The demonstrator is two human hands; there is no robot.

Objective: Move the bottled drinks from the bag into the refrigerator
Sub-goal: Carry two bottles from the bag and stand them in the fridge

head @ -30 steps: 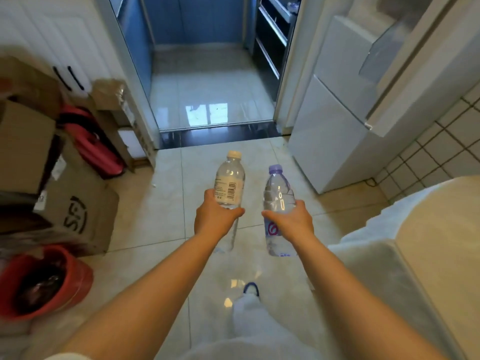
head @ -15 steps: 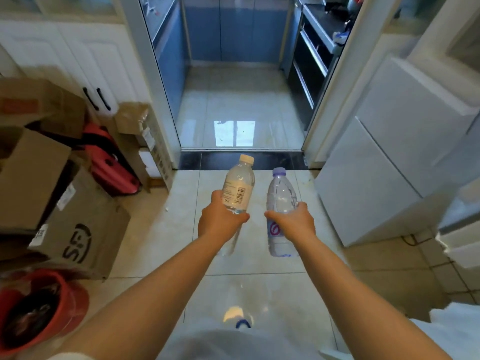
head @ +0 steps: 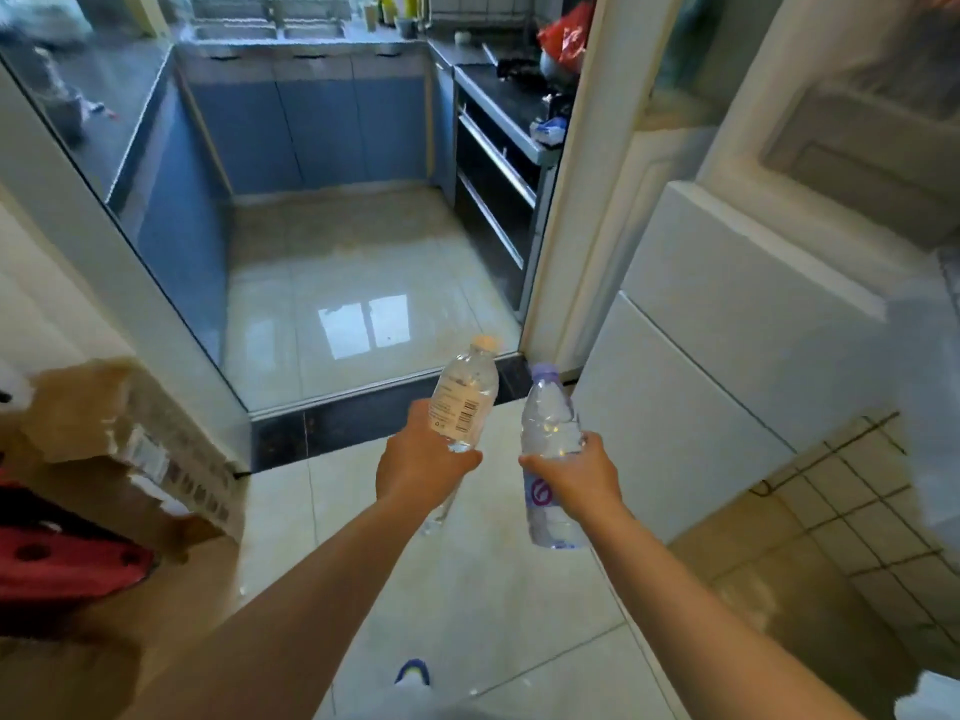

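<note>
Kitchen doorway (head: pixel 363 392), bottles (head: pixel 548 428) in hands (head: pixel 421 467)

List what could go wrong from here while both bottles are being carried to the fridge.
1. Both hands are full: the left hand grips the beige-capped bottle and the right hand the purple-capped bottle, so no hand is free to open the closed refrigerator.
2. The dark threshold strip lies just ahead; a foot might catch on it.
3. The glossy floor tiles look slick, so a slip is possible.
</note>
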